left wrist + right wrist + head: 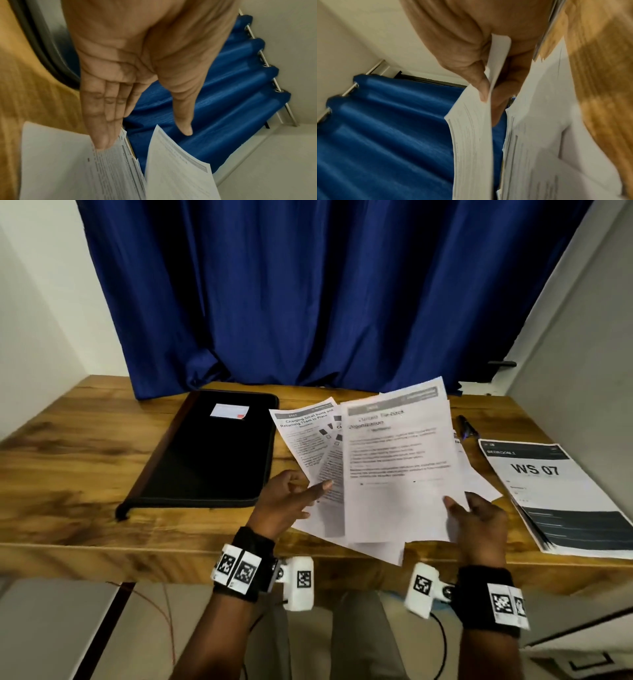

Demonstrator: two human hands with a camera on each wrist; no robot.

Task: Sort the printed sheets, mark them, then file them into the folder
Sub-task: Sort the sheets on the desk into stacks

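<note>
White printed sheets (394,474) fan out over the wooden table (85,467), raised at its near edge. Your right hand (479,522) pinches the front sheet at its lower corner, thumb on top. Your left hand (287,501) lies open with straight fingers against the left-hand sheets. The black folder (205,453) lies closed to the left; what looks like a pen (466,426) sits blurred to the right.

Soft, even indoor light fell on the scene, while motion blur smeared the printed sheets (394,467) above both grips and wide-angle distortion bent the edges.
</note>
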